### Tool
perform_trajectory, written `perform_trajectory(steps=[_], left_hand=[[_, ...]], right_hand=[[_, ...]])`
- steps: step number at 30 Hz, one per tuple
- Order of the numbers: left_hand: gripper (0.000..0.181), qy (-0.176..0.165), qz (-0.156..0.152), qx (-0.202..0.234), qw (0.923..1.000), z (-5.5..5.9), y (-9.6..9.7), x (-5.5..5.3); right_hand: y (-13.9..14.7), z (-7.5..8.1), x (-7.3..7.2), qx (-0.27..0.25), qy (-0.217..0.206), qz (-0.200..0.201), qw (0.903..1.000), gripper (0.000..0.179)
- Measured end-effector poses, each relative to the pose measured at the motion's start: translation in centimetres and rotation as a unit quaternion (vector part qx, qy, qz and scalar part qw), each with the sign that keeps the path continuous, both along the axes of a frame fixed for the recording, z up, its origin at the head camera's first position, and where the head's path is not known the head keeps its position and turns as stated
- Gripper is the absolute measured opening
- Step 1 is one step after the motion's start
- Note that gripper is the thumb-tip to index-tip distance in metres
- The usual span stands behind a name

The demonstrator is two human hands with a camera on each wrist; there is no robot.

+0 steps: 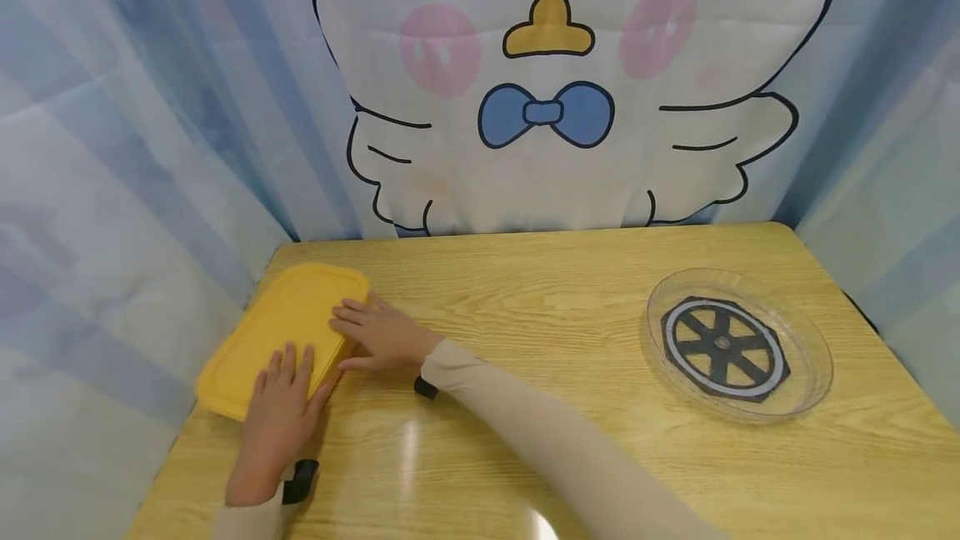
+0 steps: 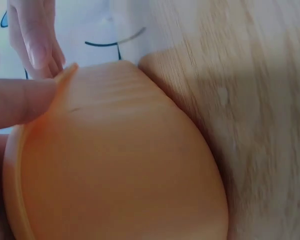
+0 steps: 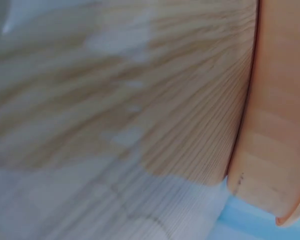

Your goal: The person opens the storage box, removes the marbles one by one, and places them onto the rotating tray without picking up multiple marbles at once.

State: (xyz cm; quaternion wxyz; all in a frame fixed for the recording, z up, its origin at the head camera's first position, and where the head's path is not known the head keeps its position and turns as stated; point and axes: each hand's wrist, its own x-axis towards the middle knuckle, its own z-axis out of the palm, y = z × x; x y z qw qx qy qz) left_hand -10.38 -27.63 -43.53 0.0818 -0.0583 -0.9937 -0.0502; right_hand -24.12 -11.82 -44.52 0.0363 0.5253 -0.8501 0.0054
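Beige sleeves [image 1: 555, 440], fingers [image 1: 288, 363], smooth rounded box [image 1: 288, 332]

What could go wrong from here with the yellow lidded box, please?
The yellow lidded box lies along the left edge of the table, so a leftward push might send it over. The left grip and right grip both touch its lid, so uneven pressure could turn it.
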Motion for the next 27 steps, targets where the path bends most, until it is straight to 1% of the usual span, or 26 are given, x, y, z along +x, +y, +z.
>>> perform_trajectory(steps=[4,8,15,19,21,27], left_hand=[[0.061,-0.002,-0.015,0.001,0.9999,0.0,0.6,-0.4],[0.06,0.0,-0.024,-0.001,0.9997,-0.1,1.3,-0.9],[0.06,0.01,-0.055,0.003,0.9984,-0.7,2.7,-1.6],[0.061,0.008,-0.071,-0.001,0.9974,-0.8,3.5,-2.0],[0.061,0.006,-0.078,-0.005,0.997,-0.9,3.9,-2.2],[0.06,0.022,-0.108,-0.004,0.9939,-0.9,5.1,-2.7]], right_hand=[[1.3,0.0,-0.2,-0.005,0.002,-0.004,1.0,0.068],[2.3,-0.1,-0.7,-0.008,0.003,-0.008,0.9999,0.066],[4.4,0.0,-2.0,-0.001,-0.002,-0.017,0.9999,0.068],[5.7,0.0,-2.7,0.006,-0.003,-0.018,0.9998,0.072],[6.4,0.1,-2.8,0.008,-0.002,-0.02,0.9998,0.074],[8.6,0.4,-2.6,0.011,-0.009,-0.042,0.999,0.074]])
